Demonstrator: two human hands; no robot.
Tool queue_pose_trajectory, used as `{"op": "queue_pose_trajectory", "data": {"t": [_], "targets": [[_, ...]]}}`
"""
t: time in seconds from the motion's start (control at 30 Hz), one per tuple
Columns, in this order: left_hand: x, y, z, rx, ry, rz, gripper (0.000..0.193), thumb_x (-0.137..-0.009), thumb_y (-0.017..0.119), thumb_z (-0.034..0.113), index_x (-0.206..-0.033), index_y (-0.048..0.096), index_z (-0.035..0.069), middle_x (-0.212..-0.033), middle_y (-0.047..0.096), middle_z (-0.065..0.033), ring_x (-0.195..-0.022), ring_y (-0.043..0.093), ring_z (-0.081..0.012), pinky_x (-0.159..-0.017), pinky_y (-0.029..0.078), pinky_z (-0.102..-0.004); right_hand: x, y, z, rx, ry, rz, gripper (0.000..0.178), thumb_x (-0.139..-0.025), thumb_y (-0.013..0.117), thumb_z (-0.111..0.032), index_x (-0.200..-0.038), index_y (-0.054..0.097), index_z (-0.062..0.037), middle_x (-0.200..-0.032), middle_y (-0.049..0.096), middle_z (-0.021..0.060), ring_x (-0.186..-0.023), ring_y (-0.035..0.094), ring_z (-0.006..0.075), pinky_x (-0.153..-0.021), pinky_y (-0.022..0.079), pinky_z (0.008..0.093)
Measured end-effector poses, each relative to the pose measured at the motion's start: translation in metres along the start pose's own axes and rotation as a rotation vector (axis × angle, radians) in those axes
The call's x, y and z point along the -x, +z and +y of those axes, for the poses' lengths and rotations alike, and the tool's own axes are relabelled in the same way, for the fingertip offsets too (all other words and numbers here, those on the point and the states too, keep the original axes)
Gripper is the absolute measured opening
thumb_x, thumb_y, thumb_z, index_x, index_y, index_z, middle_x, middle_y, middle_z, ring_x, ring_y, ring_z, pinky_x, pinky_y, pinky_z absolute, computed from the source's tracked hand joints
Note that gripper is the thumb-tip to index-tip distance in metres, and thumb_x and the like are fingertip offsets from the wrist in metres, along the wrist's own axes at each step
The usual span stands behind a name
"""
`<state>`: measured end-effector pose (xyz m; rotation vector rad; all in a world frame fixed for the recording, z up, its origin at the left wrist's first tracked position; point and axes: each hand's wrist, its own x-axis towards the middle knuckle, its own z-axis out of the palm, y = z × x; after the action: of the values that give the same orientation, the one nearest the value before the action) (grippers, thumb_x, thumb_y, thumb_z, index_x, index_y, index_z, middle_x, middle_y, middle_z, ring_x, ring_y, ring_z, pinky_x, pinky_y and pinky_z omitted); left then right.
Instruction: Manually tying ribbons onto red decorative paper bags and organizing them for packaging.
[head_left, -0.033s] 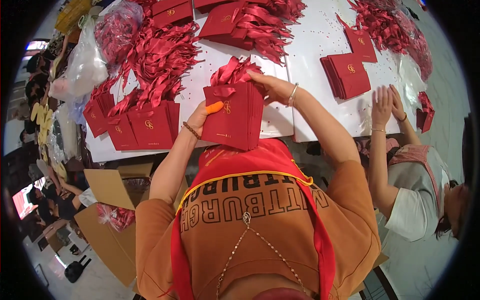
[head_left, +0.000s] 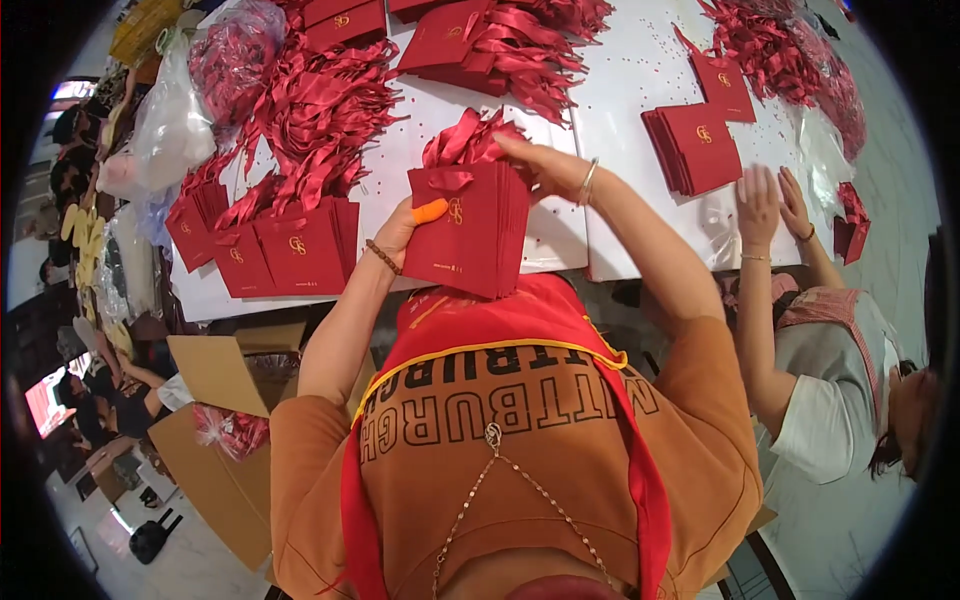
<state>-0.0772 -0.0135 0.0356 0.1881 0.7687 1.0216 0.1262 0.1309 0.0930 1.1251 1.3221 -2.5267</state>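
A thick stack of red paper gift bags (head_left: 475, 245) with gold lettering stands upright against the table's near edge, close to my body. My left hand (head_left: 415, 222) grips its left side, with an orange-covered thumb lying across the front bag. At the upper right corner my right hand (head_left: 550, 172) is closed on the stack. Its fingers are partly hidden behind the bags. Red ribbon handles (head_left: 472, 140) bunch up over the top, touching the right fingertips.
More red bags (head_left: 290, 250) with piled ribbons stand on the white table (head_left: 610, 215) at left; others (head_left: 450, 45) lie at the back. A smaller stack (head_left: 695, 148) sits at right, beside a co-worker's hands (head_left: 765, 205). An opened cardboard box (head_left: 215, 375) is at lower left.
The stack in my hands has risen very slightly. At the right, the co-worker's hands have shifted a little, close to the smaller stack.
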Motion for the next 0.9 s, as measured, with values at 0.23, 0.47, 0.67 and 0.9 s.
{"op": "queue_pose_trajectory", "data": {"t": [0.23, 0.47, 0.67, 0.9], "targets": [[-0.019, -0.031, -0.010, 0.385, 0.041, -0.011, 0.039, -0.084, 0.058, 0.023, -0.117, 0.048, 0.004, -0.109, 0.058, -0.0117, -0.096, 0.059, -0.0251, -0.084, 0.049, -0.0421, 0.012, 0.012, 0.008, -0.234, -0.551, 0.115, 0.053, -0.077, 0.065, -0.020, -0.123, 0.038, -0.0126, -0.124, 0.040, 0.0070, -0.101, 0.053, 0.0189, -0.085, 0.046, 0.0338], [-0.019, -0.008, -0.004, 0.408, 0.080, -0.157, 0.043, -0.085, 0.056, 0.027, -0.120, 0.046, 0.004, -0.117, 0.054, -0.0139, -0.106, 0.053, -0.0282, -0.092, 0.042, -0.0469, 0.037, 0.030, -0.003, 0.209, -0.633, 0.096, 0.075, -0.067, 0.069, -0.005, -0.131, 0.031, -0.0123, -0.126, 0.039, 0.0073, -0.109, 0.044, 0.0186, -0.085, 0.044, 0.0292], [-0.020, -0.011, -0.003, 0.404, 0.052, -0.189, 0.048, -0.084, 0.058, 0.024, -0.125, 0.041, 0.005, -0.123, 0.049, -0.0141, -0.110, 0.050, -0.0286, -0.093, 0.041, -0.0471, 0.034, 0.032, -0.003, 0.659, -0.855, 0.320, 0.076, -0.064, 0.071, -0.017, -0.130, 0.034, -0.0109, -0.123, 0.041, 0.0078, -0.105, 0.047, 0.0204, -0.083, 0.044, 0.0321], [-0.004, 0.001, -0.013, 0.230, 0.084, -0.202, 0.054, -0.079, 0.063, 0.018, -0.127, 0.039, 0.006, -0.121, 0.050, -0.0113, -0.108, 0.053, -0.0255, -0.092, 0.043, -0.0436, 0.032, 0.039, -0.013, 0.990, -0.721, 0.531, 0.044, -0.064, 0.064, -0.022, -0.106, 0.056, -0.0132, -0.105, 0.055, 0.0086, -0.088, 0.056, 0.0219, -0.074, 0.046, 0.0312]]}}
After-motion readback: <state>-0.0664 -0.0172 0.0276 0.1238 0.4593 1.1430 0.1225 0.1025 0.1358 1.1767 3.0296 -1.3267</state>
